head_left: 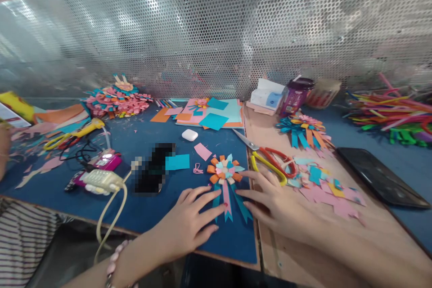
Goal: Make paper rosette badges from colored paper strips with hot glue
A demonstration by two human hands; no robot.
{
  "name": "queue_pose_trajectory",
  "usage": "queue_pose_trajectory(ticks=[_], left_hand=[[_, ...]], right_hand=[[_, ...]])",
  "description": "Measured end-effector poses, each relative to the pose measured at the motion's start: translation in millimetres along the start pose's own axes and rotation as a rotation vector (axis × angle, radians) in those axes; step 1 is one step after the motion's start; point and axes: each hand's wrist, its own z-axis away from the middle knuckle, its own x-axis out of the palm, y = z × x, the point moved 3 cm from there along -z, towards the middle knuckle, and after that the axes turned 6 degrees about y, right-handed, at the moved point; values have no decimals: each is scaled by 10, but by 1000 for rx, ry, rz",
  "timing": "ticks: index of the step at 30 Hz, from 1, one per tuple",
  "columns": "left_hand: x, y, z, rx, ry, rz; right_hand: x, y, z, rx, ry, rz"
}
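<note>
A paper rosette [225, 170] with orange, pink and pale blue loops lies flat on the blue tabletop, its blue and pink ribbon tails pointing towards me. My left hand [194, 216] rests beside the tails with its fingers spread, fingertips reaching the left and middle tails. On the other side my right hand [272, 198] is also spread, fingertips at the rosette's right edge and the right tail. Just behind the right hand lie scissors [270, 157] with red and yellow handles. A pink paper piece [203, 151] and a blue paper rectangle [177, 162] lie left of the rosette.
A phone [153, 168], a white earbud case [189, 135] and a glue gun [81, 134] lie to the left. Paper scraps [332, 191], a second rosette [305, 130] and a black tray-like object [380, 175] are right. Behind stands a perforated metal screen [216, 27].
</note>
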Motion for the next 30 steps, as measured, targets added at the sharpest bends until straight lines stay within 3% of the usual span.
queue_pose_trajectory(ticks=[7,15,22,30], left_hand=[[-29,-26,-20,-20,33,-13],[-31,-231,-334,-127,45,-54],[-22,-270,-560,-101,24,-20],[53,-338,-594,-90,24,9]], right_hand=[[-10,23,-23,1,31,35],[36,-14,-8,-66,13,177],[39,-18,-49,-82,20,225],[31,-28,-74,-86,0,219]])
